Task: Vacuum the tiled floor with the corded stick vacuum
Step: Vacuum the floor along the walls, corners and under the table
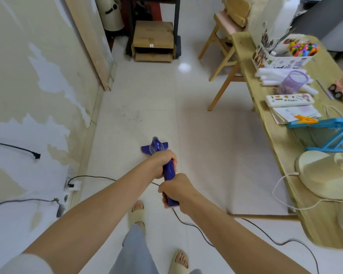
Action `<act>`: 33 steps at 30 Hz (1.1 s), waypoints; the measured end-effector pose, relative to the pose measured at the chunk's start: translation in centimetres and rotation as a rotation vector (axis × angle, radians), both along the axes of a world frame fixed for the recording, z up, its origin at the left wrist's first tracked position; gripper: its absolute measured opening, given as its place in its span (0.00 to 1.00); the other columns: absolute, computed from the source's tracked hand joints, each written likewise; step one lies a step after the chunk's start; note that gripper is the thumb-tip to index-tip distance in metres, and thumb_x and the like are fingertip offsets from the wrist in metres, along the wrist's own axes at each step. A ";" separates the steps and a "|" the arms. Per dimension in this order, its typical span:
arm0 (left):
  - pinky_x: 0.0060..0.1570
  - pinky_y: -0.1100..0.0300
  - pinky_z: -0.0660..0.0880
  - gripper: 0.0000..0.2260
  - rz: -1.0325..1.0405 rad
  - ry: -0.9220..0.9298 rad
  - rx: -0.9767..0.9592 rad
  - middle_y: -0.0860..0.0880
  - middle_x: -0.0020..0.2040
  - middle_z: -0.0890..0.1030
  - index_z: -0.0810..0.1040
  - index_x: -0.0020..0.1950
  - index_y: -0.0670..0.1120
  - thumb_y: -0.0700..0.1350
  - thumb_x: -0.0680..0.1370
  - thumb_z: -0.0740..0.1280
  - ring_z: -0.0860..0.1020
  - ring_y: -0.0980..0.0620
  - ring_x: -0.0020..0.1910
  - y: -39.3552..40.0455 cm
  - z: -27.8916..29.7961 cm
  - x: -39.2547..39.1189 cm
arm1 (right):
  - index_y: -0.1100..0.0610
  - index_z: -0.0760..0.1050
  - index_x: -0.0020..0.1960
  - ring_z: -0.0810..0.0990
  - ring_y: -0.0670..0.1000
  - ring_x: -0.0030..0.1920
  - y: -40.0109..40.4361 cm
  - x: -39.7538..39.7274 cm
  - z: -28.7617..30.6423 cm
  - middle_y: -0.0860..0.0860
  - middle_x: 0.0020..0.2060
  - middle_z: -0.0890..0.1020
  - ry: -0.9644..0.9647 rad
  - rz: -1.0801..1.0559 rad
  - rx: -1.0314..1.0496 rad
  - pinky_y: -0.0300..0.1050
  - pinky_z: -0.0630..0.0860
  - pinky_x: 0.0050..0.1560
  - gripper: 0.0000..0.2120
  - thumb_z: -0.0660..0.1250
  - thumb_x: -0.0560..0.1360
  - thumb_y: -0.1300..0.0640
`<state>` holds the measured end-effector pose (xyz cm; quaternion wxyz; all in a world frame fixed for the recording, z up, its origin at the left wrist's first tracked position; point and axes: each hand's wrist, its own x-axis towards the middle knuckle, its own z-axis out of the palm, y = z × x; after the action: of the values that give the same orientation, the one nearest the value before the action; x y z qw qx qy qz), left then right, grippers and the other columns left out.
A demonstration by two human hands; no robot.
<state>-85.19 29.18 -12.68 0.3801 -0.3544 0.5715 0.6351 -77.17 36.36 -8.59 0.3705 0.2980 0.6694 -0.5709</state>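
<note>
Head view: both hands are clenched round the purple handle of the stick vacuum (pixel 169 171), the left hand (pixel 162 163) higher up the shaft, the right hand (pixel 174 189) lower, at the handle's end nearest the body. Each grip is firm, fingers wrapped fully round the handle. The vacuum's floor head (pixel 145 150) sits flat on the tiled floor (pixel 196 135), roughly midway between the peeling wall on the left and the wooden worktop (pixel 269 147) on the right. A patch of dark debris (pixel 130 115) lies on the tile just ahead of the head, toward the wall. The black cord (pixel 196 228) trails from the handle back across the floor behind the right arm, and a second stretch runs to the wall plug (pixel 74 184).

Judged from this, the sweeping stroke is under way. The next move calls for pushing the head forward and slightly left over the debris, while keeping the cord clear of the feet
</note>
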 end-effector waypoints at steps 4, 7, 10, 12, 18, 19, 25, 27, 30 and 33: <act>0.28 0.62 0.67 0.12 -0.029 0.043 -0.034 0.46 0.21 0.69 0.67 0.29 0.41 0.33 0.73 0.59 0.68 0.53 0.18 -2.9 -1.9 -4.9 | 0.62 0.67 0.51 0.74 0.53 0.33 -3.9 -4.7 -2.2 0.59 0.41 0.74 0.002 0.000 0.080 0.46 0.76 0.37 0.12 0.65 0.70 0.68; 0.25 0.63 0.68 0.11 -0.056 0.050 -0.049 0.46 0.20 0.69 0.68 0.31 0.40 0.32 0.73 0.58 0.68 0.52 0.16 -5.0 -2.5 -8.1 | 0.62 0.67 0.53 0.74 0.49 0.24 -6.4 -7.6 -3.0 0.58 0.39 0.74 -0.010 -0.016 0.108 0.40 0.74 0.26 0.11 0.62 0.72 0.69; 0.27 0.63 0.68 0.10 -0.113 0.055 -0.081 0.46 0.20 0.69 0.68 0.31 0.40 0.32 0.72 0.58 0.68 0.51 0.16 -7.6 -2.8 -12.0 | 0.61 0.67 0.54 0.74 0.48 0.24 -9.3 -11.2 -3.4 0.58 0.39 0.76 -0.008 -0.051 0.112 0.37 0.71 0.21 0.12 0.61 0.72 0.70; 0.26 0.64 0.68 0.10 -0.145 0.055 -0.083 0.46 0.20 0.69 0.68 0.31 0.40 0.33 0.72 0.59 0.68 0.51 0.17 -9.3 -2.9 -14.5 | 0.61 0.67 0.55 0.74 0.49 0.25 -11.3 -13.5 -3.8 0.59 0.42 0.76 0.001 -0.077 0.106 0.36 0.71 0.21 0.13 0.61 0.72 0.69; 0.29 0.61 0.69 0.07 -0.140 0.052 -0.063 0.46 0.26 0.71 0.69 0.37 0.40 0.35 0.75 0.61 0.68 0.52 0.22 -12.9 -4.3 -19.8 | 0.60 0.66 0.53 0.74 0.49 0.24 -15.4 -18.7 -5.4 0.58 0.44 0.75 0.000 -0.091 0.123 0.39 0.72 0.23 0.12 0.60 0.72 0.69; 0.29 0.61 0.70 0.06 -0.121 0.043 -0.057 0.46 0.28 0.72 0.70 0.39 0.40 0.36 0.75 0.62 0.69 0.52 0.21 -13.2 -4.6 -20.1 | 0.60 0.66 0.53 0.74 0.49 0.24 -15.5 -19.0 -5.5 0.58 0.44 0.75 0.004 -0.077 0.135 0.39 0.72 0.24 0.11 0.60 0.72 0.69; 0.28 0.61 0.71 0.13 -0.073 0.004 0.009 0.46 0.27 0.74 0.70 0.48 0.44 0.51 0.73 0.70 0.69 0.52 0.24 -13.5 -5.9 -20.6 | 0.58 0.65 0.51 0.74 0.49 0.25 -15.1 -19.4 -5.6 0.58 0.44 0.76 0.000 -0.001 0.185 0.38 0.73 0.23 0.11 0.61 0.72 0.67; 0.28 0.61 0.71 0.14 -0.068 -0.006 0.028 0.47 0.26 0.73 0.70 0.49 0.45 0.53 0.73 0.69 0.69 0.52 0.24 -13.0 -5.9 -20.0 | 0.58 0.66 0.52 0.74 0.49 0.25 -14.6 -18.7 -5.4 0.58 0.42 0.76 0.005 -0.005 0.192 0.37 0.72 0.22 0.11 0.61 0.72 0.67; 0.29 0.61 0.70 0.16 -0.045 -0.023 0.024 0.47 0.24 0.73 0.71 0.51 0.45 0.55 0.73 0.68 0.69 0.52 0.23 -12.4 -5.6 -18.7 | 0.58 0.67 0.52 0.74 0.48 0.25 -13.9 -17.2 -5.1 0.57 0.40 0.77 0.004 -0.004 0.192 0.37 0.72 0.22 0.10 0.62 0.72 0.67; 0.28 0.61 0.70 0.12 -0.060 -0.022 -0.042 0.46 0.27 0.74 0.71 0.53 0.44 0.51 0.76 0.66 0.69 0.52 0.23 -11.6 -5.2 -16.9 | 0.58 0.66 0.51 0.74 0.48 0.25 -13.6 -15.3 -4.5 0.57 0.39 0.76 -0.004 -0.017 0.170 0.37 0.73 0.23 0.10 0.62 0.72 0.67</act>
<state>-102.05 17.60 -17.83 0.3976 -0.3521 0.5908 0.6073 -92.48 22.81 -13.08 0.3404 0.3350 0.7123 -0.5144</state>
